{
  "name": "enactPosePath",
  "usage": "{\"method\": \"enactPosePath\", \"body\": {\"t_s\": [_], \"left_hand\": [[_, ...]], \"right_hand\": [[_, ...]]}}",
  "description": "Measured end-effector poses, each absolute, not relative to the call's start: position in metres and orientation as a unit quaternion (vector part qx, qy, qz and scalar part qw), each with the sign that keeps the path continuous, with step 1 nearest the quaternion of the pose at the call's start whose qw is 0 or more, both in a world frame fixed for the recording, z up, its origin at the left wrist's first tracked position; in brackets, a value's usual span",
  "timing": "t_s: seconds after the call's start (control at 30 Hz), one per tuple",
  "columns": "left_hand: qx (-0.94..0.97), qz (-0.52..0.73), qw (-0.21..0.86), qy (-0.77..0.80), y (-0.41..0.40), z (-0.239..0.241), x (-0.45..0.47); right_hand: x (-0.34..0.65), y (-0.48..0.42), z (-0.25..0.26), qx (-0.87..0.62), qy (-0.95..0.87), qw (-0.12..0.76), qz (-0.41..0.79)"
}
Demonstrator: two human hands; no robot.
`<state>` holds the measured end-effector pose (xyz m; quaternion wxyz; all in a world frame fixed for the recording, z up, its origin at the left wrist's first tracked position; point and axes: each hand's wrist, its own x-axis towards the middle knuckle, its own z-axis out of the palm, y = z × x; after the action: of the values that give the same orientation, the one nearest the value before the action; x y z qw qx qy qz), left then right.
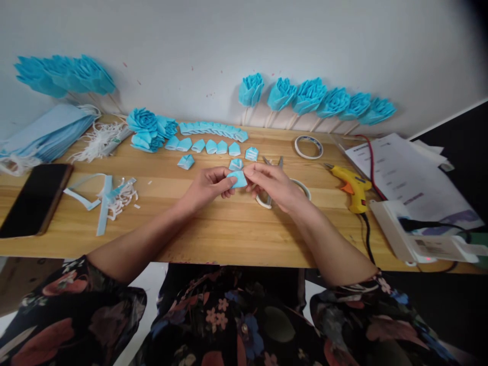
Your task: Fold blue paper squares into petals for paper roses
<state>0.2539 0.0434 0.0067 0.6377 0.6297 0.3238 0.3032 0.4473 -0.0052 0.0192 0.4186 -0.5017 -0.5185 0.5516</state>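
Note:
Between thumb and fingers, my left hand [213,184] pinches a folded light-blue fabric petal [239,179]. My right hand [275,183] is closed at the petal's right edge, thumb and fingertips together on it. Just beyond my fingers lies another folded petal [236,164] with pale strips on it, and a similar petal [251,154] sits behind my right hand. A single petal [186,162] rests to the left. Partly under my right hand are scissors [281,162], their blades pointing away, and a roll of tape [305,189].
Folded petals [211,131] line the back. Blue fabric flowers [310,96] on sticks lean against the wall. Left are face masks [53,134], a phone [36,201] and scraps [122,198]. Right are a tape roll [308,147], yellow glue gun [353,187], power strip [400,234] and papers [415,178].

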Motion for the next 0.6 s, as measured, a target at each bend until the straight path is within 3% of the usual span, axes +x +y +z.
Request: {"method": "enactPosePath", "body": {"t_s": [0.6], "left_hand": [[0.625, 0.307, 0.627, 0.35, 0.0445, 0.0073, 0.2544]], "right_hand": [[0.443, -0.0036, 0.0145, -0.521, -0.557, 0.411, 0.5]]}}
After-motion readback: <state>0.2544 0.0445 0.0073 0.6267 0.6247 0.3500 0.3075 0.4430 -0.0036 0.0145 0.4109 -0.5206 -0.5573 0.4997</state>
